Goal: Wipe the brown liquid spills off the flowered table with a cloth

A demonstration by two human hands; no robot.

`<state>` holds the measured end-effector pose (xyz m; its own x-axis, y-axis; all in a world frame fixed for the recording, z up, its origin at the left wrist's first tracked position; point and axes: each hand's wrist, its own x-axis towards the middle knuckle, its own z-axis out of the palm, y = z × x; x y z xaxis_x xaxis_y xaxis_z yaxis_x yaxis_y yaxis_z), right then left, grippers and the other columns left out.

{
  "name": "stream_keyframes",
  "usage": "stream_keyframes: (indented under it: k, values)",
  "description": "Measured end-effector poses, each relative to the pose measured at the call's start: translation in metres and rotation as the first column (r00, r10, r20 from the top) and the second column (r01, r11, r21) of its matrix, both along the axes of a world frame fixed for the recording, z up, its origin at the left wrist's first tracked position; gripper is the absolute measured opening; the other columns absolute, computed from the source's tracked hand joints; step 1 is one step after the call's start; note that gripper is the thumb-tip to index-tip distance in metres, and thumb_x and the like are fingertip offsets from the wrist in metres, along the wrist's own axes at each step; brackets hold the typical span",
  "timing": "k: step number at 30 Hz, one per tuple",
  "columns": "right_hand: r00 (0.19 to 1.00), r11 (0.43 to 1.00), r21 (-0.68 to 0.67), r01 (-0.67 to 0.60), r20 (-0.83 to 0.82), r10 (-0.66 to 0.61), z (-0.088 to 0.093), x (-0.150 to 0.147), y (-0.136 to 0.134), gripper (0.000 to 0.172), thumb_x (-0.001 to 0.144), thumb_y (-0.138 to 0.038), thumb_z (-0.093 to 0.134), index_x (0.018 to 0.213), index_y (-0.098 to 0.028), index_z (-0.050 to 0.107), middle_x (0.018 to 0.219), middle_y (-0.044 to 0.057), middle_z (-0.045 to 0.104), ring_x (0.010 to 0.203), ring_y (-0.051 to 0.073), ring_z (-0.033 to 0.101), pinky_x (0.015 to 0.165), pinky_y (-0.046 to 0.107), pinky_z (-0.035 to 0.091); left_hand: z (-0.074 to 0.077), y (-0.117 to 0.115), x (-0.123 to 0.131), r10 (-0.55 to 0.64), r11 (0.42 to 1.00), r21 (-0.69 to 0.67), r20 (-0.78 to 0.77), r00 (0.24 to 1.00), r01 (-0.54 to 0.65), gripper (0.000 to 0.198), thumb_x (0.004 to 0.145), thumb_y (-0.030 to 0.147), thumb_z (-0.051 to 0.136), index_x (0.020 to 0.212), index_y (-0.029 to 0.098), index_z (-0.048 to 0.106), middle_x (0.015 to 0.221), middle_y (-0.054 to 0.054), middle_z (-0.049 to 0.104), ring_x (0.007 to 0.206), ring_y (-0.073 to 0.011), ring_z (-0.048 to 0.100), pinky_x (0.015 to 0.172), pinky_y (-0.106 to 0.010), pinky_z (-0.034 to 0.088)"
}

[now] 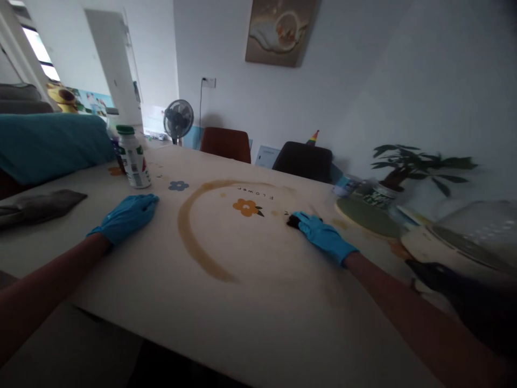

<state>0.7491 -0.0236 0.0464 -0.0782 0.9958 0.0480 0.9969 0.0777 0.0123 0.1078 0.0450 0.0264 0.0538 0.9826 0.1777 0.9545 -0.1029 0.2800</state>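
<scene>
My right hand, in a blue glove, presses a small black scrubbing pad onto the white table covering. The pad is mostly hidden under the fingers. A brown ring-shaped stain curves across the covering to the left of that hand, fading towards the front and right. Inside the ring are a printed orange flower and lettering. My left hand, gloved in blue too, lies palm down on the covering and holds nothing. Just beyond it stands a white bottle with a green cap.
A grey cloth lies at the left. On the right are a potted plant, a round green mat and a pale appliance with a clear lid. Two chairs, one brown and one black, stand at the far side.
</scene>
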Motion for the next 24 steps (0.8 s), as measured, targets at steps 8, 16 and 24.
stream_keyframes:
  k: [8,16,24]
  values:
    - [0.962,0.973,-0.015,-0.228,-0.159,0.223,-0.011,-0.016,-0.091,0.07,0.123,-0.058,0.034,0.18,-0.029,0.063,0.189,0.011,0.052,0.178,0.042,0.044,0.143,0.068,0.044,0.001,0.0,0.004,-0.003,1.0,-0.009,-0.026,1.0,0.002,0.064,0.11,0.03,0.047,0.166,0.012,0.072,0.175,-0.012,0.068,0.162,-0.0301,0.064,0.144,-0.042,0.04]
    - [0.948,0.948,-0.022,-0.318,-0.037,0.317,-0.024,-0.062,-0.06,0.066,0.123,-0.055,0.044,0.183,-0.032,0.059,0.189,0.012,0.051,0.175,0.046,0.048,0.142,0.076,0.041,0.01,-0.002,0.006,-0.016,0.999,-0.05,-0.041,0.999,0.014,0.065,0.11,0.028,0.046,0.167,0.01,0.071,0.176,-0.015,0.066,0.162,-0.0332,0.064,0.144,-0.047,0.04]
    - [0.983,0.987,0.03,-0.155,-0.093,0.157,-0.001,-0.106,0.059,0.056,0.123,-0.033,0.044,0.173,-0.025,0.068,0.178,0.013,0.065,0.164,0.033,0.063,0.144,0.056,0.043,0.007,-0.004,0.007,-0.027,0.999,-0.038,-0.061,0.998,0.025,0.066,0.113,0.028,0.04,0.166,0.009,0.072,0.177,-0.015,0.066,0.164,-0.0341,0.063,0.146,-0.048,0.038]
